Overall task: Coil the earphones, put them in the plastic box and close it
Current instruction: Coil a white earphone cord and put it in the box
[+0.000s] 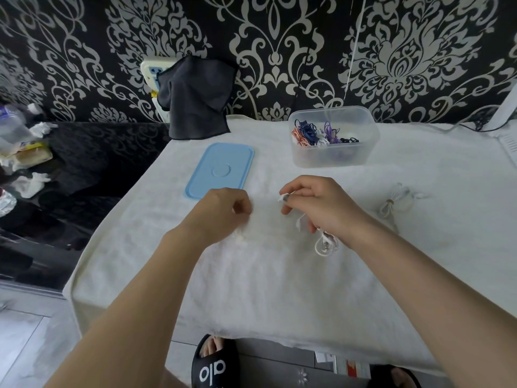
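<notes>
White earphones (324,242) held over the middle of the counter (279,289), cord gathered in loops that hang below the right hand (316,205) and rest on the white towel (419,177). Right grip curled round the cord, thumb and forefinger pinching a white end at the fingertips, the coil dangling from under the palm. Left hand (223,211) just beside it, fingers bent inward over the towel; a bit of white shows below the knuckles, but cannot tell whether this grip holds cord or nothing at all.

Beyond the hands, toward the wall: clear plastic box (334,138), open, upright, with coiled earphones in red, blue, purple, white and black lying inside. Blue lid (221,169) flat on the towel to the left of the box, apart from it, its near corner just behind the left hand. A second white bundle (394,204), tied round the middle, on the towel to the right of the right hand, untouched.

Further back, a dark cloth (195,99) draped from the wall down onto the far edge of the counter, partly covering a white socket strip (151,70). Black wallpaper (279,37) with a pale damask pattern behind everything. At far left, a dark surface with crumpled tissues and plastic wrapping (19,135). Below the near edge of the counter, a foot in a black slipper (214,365) with white lettering, on a grey tiled floor (28,345).
</notes>
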`<control>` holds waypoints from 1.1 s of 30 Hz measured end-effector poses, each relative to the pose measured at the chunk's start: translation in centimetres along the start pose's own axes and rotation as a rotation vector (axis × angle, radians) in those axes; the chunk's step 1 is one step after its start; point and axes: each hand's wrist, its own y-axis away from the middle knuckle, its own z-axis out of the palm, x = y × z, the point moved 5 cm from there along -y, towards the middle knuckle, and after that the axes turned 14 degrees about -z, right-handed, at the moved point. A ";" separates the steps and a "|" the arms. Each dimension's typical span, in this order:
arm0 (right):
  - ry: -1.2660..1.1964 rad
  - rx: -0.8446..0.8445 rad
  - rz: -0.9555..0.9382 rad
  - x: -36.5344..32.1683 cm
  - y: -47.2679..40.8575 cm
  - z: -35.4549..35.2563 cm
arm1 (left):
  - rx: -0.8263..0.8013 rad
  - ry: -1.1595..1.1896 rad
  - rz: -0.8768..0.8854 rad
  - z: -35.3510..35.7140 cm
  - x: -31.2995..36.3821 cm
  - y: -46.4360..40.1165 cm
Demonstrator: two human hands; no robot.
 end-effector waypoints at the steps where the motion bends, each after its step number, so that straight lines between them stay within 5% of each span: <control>1: -0.011 0.003 0.006 0.0 0.0 0.0 | 0.020 0.012 0.013 -0.2 0.4 0.0; 13: -0.246 0.087 -0.038 -1.7 0.5 -0.7 | -0.139 0.645 -0.020 -1.4 3.8 1.8; 33: -0.281 0.155 -0.067 -1.8 0.5 -1.2 | -0.217 0.819 -0.017 -1.2 4.3 1.6</control>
